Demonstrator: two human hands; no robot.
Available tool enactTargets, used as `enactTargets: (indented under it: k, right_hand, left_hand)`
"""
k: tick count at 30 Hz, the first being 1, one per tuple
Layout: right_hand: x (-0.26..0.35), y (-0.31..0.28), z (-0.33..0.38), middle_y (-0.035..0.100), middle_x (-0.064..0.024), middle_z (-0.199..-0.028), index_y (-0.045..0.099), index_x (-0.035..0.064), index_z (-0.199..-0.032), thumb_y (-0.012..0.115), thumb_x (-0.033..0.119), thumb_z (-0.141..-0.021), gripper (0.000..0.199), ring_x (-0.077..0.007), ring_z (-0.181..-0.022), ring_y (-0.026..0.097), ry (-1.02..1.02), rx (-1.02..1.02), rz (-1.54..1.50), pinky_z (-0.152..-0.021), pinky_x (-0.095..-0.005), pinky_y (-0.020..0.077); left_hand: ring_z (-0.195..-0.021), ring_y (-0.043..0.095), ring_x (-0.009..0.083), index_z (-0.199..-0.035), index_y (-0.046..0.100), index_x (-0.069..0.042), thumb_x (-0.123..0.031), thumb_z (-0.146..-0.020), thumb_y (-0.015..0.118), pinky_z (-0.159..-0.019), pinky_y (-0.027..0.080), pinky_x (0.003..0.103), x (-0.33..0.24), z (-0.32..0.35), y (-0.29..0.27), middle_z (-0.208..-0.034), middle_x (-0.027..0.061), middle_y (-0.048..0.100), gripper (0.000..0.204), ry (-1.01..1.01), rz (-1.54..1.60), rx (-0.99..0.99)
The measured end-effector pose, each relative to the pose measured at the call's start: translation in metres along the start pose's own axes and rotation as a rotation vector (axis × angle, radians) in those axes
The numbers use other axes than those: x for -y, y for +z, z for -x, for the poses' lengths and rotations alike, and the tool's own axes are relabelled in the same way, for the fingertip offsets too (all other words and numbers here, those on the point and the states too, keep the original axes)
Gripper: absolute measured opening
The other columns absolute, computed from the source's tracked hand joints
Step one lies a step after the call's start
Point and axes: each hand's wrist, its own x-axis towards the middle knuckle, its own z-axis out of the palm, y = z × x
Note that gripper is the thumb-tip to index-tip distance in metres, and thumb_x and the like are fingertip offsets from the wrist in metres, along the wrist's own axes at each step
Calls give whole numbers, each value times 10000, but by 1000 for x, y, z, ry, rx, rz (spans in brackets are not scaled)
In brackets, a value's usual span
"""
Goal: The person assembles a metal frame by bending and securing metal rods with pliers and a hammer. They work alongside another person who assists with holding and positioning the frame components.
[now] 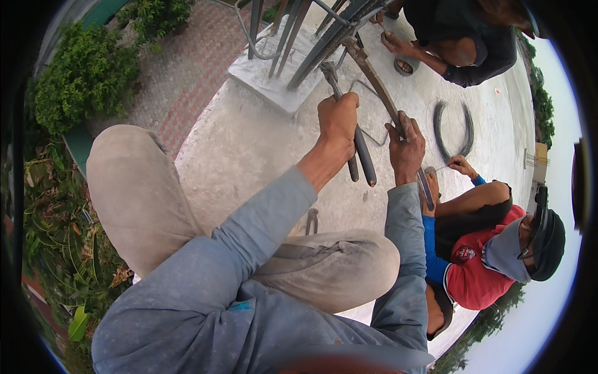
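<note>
Beside the grey concrete block (268, 78), the left hand (338, 118) is clenched on dark-handled pincers (355, 140); the right hand (406, 149) grips a rusty, ribbed steel bar (374, 75).

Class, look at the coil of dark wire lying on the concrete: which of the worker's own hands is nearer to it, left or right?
Right. The right hand, gripping a rusty bar, sits just left of the wire coil. The left hand, gripping dark tool handles, is farther left.
</note>
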Motion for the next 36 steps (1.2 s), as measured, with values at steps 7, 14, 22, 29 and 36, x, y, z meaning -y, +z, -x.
enactTargets:
  k: [7,14,22,29,36]
  right_hand:
    - [19,14,29,713,-127,-995,703,99,-1297,797,121,-875,433,-304,-829,729,89,16,-58,-709,-404,580]
    - [39,39,54,695,-129,-957,619,27,-1417,796,31,-842,602,-197,-759,660,261,89,-411,-714,-346,550]
    - [-23,-26,50,538,7,-686,665,7,-1161,593,508,-1036,521,-75,-637,472,494,769,-855,-581,-281,379]
    - [-23,-56,31,493,-130,-589,611,1,-945,538,516,-1067,535,-185,-543,449,72,326,-85,-528,-403,369]
    - [23,-39,61,504,-201,-559,621,-39,-962,529,483,-1079,543,-266,-459,437,228,340,-124,-478,-451,363]
  left_hand:
    - [-558,386,119,-693,507,-76,-108,-801,632,-494,305,324,-8,8,4,-659,13,443,168,-28,31,-13]
    - [-531,352,113,-691,506,-79,-114,-801,628,-487,284,331,-23,21,4,-632,-1,418,168,-43,102,41]
    - [-578,364,130,-678,503,-74,-124,-797,624,-515,278,346,-18,16,4,-653,15,419,177,-3,-9,-9]
    - [-598,386,129,-692,518,-71,-117,-792,635,-535,291,338,-9,9,4,-675,25,437,160,23,19,-6]
    - [-581,356,114,-675,499,-79,-110,-802,639,-534,276,336,-11,17,9,-664,2,429,191,24,107,-28]
